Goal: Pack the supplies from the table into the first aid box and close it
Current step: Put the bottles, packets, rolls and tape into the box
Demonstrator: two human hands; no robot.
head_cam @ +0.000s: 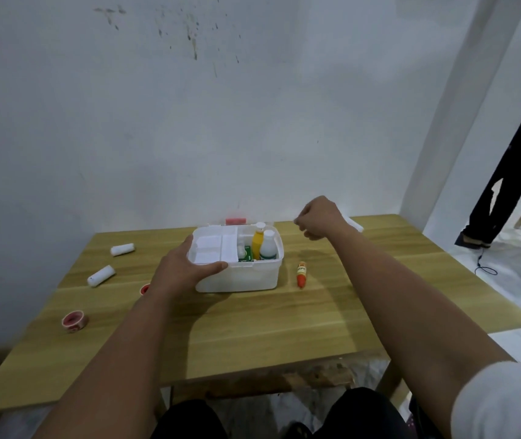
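1. The first aid box (pixel 240 277) is seen at mid-table (pixel 284 327), lid off or folded back (a red latch (pixel 235 221) shows at its far edge). A white tray insert (pixel 213 247) covers the left half; a yellow bottle (pixel 258 243), a white bottle (pixel 268 248) and a green carton (pixel 246 253) stand in the right half.
2. The left hand (pixel 183 267) is laid on the near-left rim, fingers spread flat along the edge, thumb over the front corner; the box is steadied, nothing is clasped.
3. The right hand (pixel 317 218) is raised beyond the box's right side, fingers curled. A white bandage roll (pixel 354 224) lies just behind it; whether anything is pinched in that grip cannot be told.
4. Still unpacked: an orange tube (pixel 301 274) just right of the box, two white gauze rolls (pixel 122 249) (pixel 101 275) and two pink tape rolls (pixel 74 321) (pixel 145 289) to the left.
5. Judgement: roughly half packed. The step in hand appears to be fetching the far-right roll.
6. For a clean placement, the roll is best taken round its middle and lowered lengthwise into free space beside the bottles, which could be tipped if brushed. The left-hand brace should be held so the box is not pushed.
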